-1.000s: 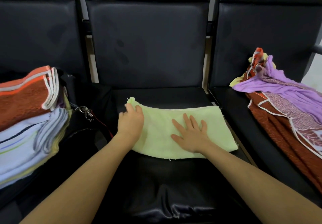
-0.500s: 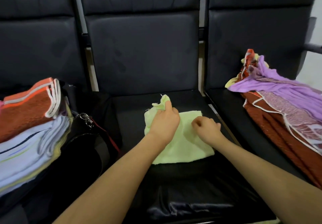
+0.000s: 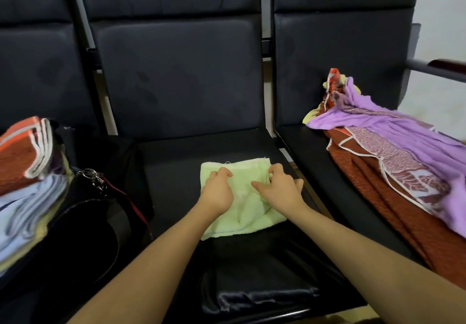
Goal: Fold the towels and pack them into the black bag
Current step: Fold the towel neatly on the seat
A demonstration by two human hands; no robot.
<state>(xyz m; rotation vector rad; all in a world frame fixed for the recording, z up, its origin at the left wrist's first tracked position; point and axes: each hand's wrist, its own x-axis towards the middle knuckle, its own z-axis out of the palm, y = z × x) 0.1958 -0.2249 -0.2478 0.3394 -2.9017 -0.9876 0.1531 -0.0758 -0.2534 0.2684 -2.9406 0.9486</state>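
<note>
A light green towel (image 3: pixel 242 212) lies folded into a small rectangle on the middle black seat (image 3: pixel 176 162). My left hand (image 3: pixel 218 192) rests on its left half, bent fingers gripping the cloth near the far edge. On the right half, my right hand (image 3: pixel 281 188) curls its fingers over the far right edge while the thumb points left. The black bag (image 3: pixel 88 225) lies open on the left seat, a metal clasp (image 3: pixel 89 173) at its rim. Folded towels (image 3: pixel 22 172), orange on top and pale blue below, sit stacked at the far left against the bag.
A loose heap on the right seat holds a purple towel (image 3: pixel 403 142) over a rust-red patterned one (image 3: pixel 378 212). A metal armrest (image 3: pixel 438 67) juts in at the far right. Black seat backs close off the far side. Crumpled black cloth (image 3: pixel 252 293) covers the seat's near edge.
The wide green towel was folded across into a small rectangle. My left hand carried its raised corner over and laid it flat. Both hands now sit side by side on the towel.
</note>
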